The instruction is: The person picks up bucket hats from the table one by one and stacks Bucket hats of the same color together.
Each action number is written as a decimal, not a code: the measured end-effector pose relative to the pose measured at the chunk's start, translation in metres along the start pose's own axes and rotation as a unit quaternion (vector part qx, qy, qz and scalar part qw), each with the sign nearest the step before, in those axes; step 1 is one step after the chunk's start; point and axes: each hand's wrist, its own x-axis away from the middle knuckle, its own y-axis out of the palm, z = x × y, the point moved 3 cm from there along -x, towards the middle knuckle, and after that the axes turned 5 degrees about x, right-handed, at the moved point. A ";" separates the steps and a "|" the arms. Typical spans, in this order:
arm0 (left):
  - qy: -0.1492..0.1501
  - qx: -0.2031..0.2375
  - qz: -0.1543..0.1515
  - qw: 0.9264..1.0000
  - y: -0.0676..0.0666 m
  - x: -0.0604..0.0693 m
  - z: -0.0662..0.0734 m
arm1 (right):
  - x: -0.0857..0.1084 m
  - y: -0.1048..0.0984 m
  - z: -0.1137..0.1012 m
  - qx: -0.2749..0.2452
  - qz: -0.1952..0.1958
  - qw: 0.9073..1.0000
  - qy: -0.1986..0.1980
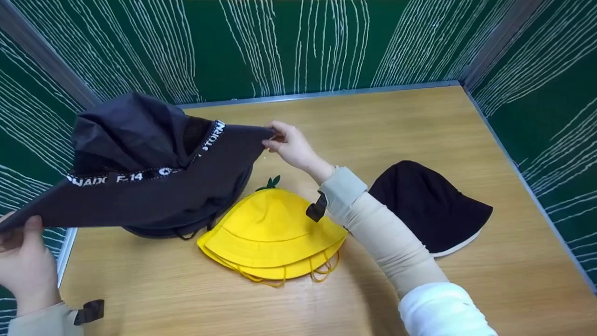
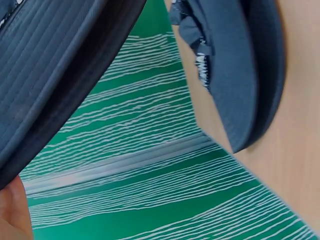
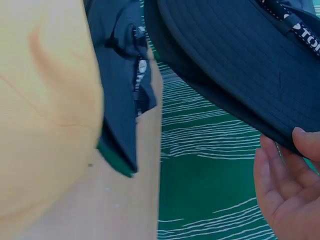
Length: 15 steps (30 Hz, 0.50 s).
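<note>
A dark grey wide-brimmed hat [image 1: 135,203], with white lettering on its band, is held up at the left, above the table. My left hand [image 1: 30,270] grips the near-left edge of its brim, thumb on top. At the opposite edge my right hand [image 1: 294,147] pinches the brim between thumb and fingers, as the right wrist view also shows with the hand [image 3: 292,195] at the rim. Beneath the raised hat lie dark brimmed hats [image 2: 235,80], mostly hidden from the head view. Beside them, below my right hand, sit stacked yellow bucket hats [image 1: 275,219] with a green leaf on top.
A black bucket hat [image 1: 429,210] with a pale brim edge lies at the right, partly behind my right forearm. Green walls [image 1: 326,46] with white streaks enclose the wooden table [image 1: 373,116] at the back and sides. Yellow cords [image 1: 322,275] trail from the stacked hats.
</note>
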 end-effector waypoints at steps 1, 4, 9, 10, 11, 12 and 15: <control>-0.022 0.006 0.006 1.000 0.002 0.004 0.004 | 0.000 0.003 0.003 -0.003 -0.005 1.000 0.007; -0.055 0.009 0.017 0.998 0.012 0.014 0.014 | -0.002 0.011 0.013 -0.013 -0.013 0.999 0.027; -0.090 0.089 0.003 0.992 0.025 0.017 0.008 | -0.007 0.026 0.029 -0.023 -0.025 0.998 0.061; -0.107 0.124 0.001 0.986 0.027 0.016 0.005 | -0.007 0.028 0.032 -0.026 -0.026 0.997 0.069; -0.125 0.161 0.000 0.979 0.029 0.015 0.001 | -0.008 0.030 0.035 -0.032 -0.026 0.996 0.076; -0.144 0.198 0.003 0.969 0.031 0.014 -0.002 | -0.008 0.032 0.038 -0.039 -0.023 0.995 0.084; -0.198 0.296 0.007 0.935 0.037 0.011 -0.008 | -0.010 0.036 0.044 -0.065 -0.006 0.992 0.104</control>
